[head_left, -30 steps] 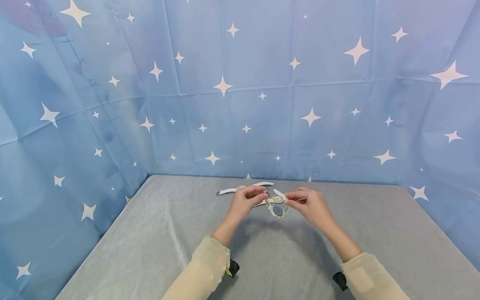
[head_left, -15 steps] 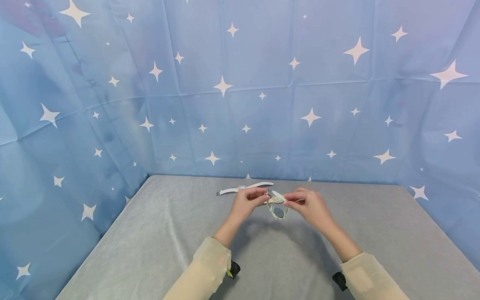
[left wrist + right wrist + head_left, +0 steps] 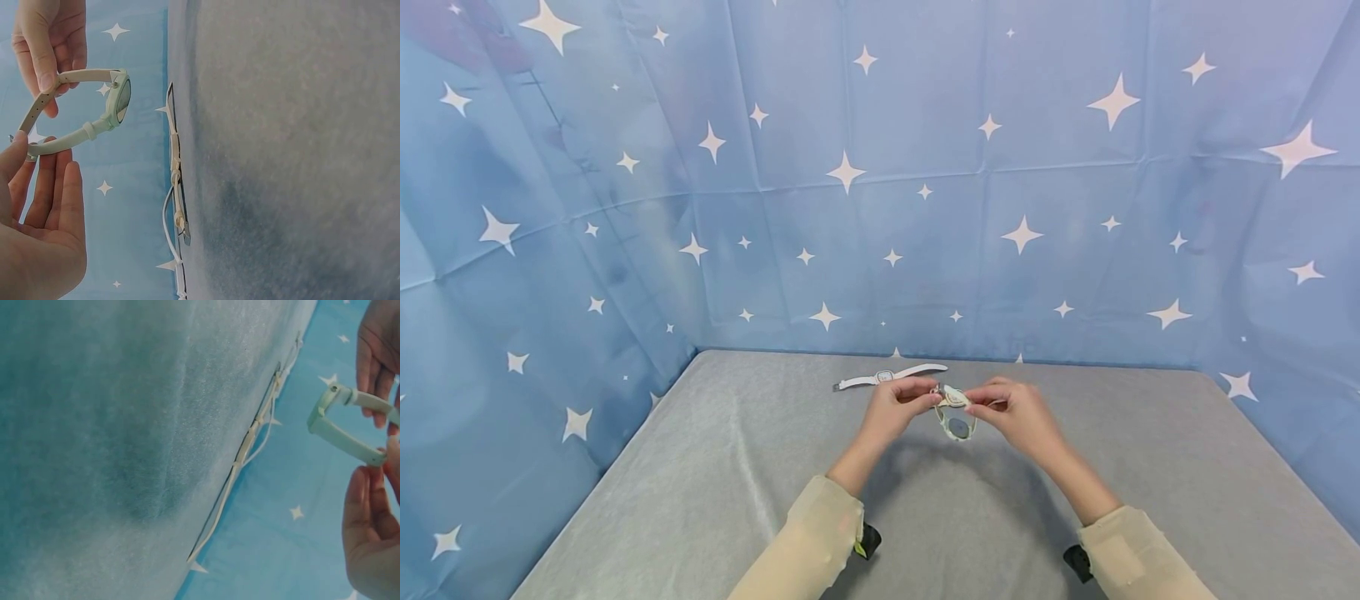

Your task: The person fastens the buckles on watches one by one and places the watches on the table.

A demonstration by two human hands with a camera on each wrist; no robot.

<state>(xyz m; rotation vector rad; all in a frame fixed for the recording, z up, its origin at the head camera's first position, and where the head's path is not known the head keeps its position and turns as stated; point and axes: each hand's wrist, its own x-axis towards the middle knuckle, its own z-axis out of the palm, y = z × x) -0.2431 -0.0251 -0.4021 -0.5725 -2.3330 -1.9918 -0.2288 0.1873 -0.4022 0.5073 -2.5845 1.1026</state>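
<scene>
A person's 2 bare hands held a pale green watch [image 3: 958, 428] up in the air, in front of the body and above a table [image 3: 662, 483] covered in grey cloth. The watch hung between the hands with its strap curved into a loop and its round case at the bottom, lower than the fingertips.

The left hand [image 3: 891, 408] pinched the strap near its metal end, thumb against fingers, with no space left beyond the thickness of the band. The right hand [image 3: 1018, 412] pinched the other length of strap just as closely between thumb and fingers. In the left wrist view, this length showed a row of small holes and reached from the right fingertips to the left thumb. Whether the strap was fastened could not be told.

2 more watches lay on the table near its far edge, beyond the hands. A white watch [image 3: 885, 377] was stretched out behind the left hand. A cream watch [image 3: 175, 149] lay close to it, nearer the person, partly hidden in the head view by the held watch.

The person wore light beige sleeves [image 3: 805, 542], with a black object [image 3: 868, 542] under each cuff. Behind the table hung a blue curtain [image 3: 925, 108] printed with white stars.
</scene>
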